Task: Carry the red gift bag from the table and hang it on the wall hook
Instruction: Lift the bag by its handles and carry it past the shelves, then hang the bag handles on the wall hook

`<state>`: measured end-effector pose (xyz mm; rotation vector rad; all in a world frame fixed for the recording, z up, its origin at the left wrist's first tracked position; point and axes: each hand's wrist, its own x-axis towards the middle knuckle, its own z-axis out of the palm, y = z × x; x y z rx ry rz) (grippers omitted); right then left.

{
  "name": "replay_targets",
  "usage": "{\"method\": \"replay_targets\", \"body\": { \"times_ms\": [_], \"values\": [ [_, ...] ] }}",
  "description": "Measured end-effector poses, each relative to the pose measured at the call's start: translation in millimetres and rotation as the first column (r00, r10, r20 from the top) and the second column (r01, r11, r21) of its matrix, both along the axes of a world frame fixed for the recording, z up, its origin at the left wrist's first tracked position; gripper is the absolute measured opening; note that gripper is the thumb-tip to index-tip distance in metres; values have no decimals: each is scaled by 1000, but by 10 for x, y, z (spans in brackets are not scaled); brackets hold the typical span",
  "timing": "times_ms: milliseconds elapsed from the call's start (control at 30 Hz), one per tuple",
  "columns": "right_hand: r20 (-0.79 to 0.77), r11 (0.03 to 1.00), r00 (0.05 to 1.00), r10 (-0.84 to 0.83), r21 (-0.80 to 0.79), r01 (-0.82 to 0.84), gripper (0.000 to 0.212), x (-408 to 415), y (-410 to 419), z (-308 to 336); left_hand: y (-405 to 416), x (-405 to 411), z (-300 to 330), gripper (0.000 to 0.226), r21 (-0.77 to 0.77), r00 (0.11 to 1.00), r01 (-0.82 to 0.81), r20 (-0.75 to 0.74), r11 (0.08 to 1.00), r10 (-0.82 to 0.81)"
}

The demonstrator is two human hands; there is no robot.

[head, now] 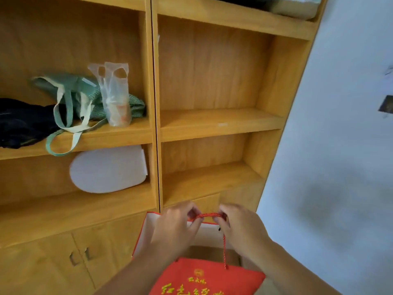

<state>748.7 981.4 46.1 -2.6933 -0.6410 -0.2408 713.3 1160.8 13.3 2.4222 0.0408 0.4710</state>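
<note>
Before the shelf edge (204,184), each hand (176,226) (240,226) pinches the gift bag's cord (209,215).

Both forearms reached forward, the left hand (174,226) and right hand (240,226) pinched closed, fingertips facing inward, each grip level with the other.

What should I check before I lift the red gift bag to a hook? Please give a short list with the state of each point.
1. Both hands grip the cord: ok. The left hand and right hand pinch the red cord handle.
2. Cord stretched between the fingers: ok.
3. Red gift bag off the table: ok, it is held up.
4. Wall hook in sight: not ok. Something small sits on the white wall at right, too blurred to identify.
5. Second cord also gathered: cannot tell.
</note>
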Motion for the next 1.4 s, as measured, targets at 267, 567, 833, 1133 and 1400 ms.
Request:
{"method": "replay_targets", "body": {
  "times_ms": [267,567,833,1133,1400],
  "values": [
    [-69,971,969,-238,2,239,17,557,-130,-14,-34,1084,103,2,12,953,298,59,955,-298],
    [-15,891,895,-446,86,446,19,683,-940,308,-929,1670,517,6,68,863,497,68,865,-501],
    [-25,791,835,-549,306,529,8,864,-1897,716,-1929,2145,932,6,22,784,606,156,795,-601],
    [110,663,680,-725,382,644,10,1389,-2630,874,-2827,2910,1097,3,-3,659,741,190,671,-727],
    [77,575,604,-794,418,703,9,2217,-3110,918,-3389,3944,1141,5,-84,537,844,153,530,-830]
  ]
}}
